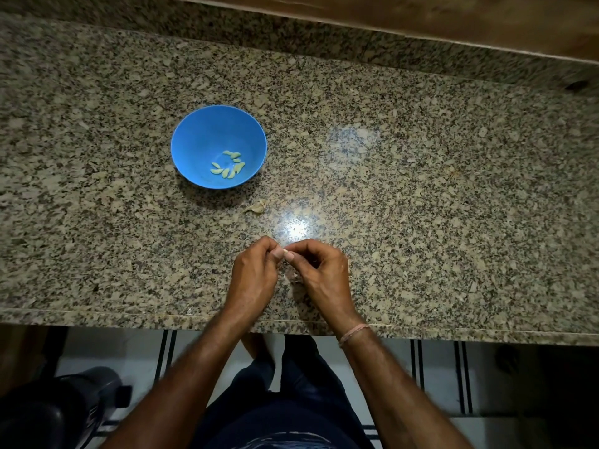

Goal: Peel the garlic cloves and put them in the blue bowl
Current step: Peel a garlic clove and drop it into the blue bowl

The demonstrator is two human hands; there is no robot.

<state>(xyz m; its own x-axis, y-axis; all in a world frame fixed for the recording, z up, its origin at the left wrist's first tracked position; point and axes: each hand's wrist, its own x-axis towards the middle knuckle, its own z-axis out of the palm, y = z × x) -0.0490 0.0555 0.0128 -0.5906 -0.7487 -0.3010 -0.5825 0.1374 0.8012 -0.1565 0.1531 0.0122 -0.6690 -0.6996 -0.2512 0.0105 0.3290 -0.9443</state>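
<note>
Fingers (278, 253) of left hand (256, 273) and right hand (321, 270) curled, tips pinching one garlic clove (286, 251) between them | blue bowl (191, 134) beyond, to their left, holding peeled cloves (228, 168) | loose garlic piece (256, 207) between bowl and fingers

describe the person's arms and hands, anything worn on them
The left forearm and the right forearm are bare, with no sleeves in view. The left hand and the right hand wear no gloves, and no ring shows. A thin pinkish thread band circles the right wrist; the left wrist is bare.
</note>
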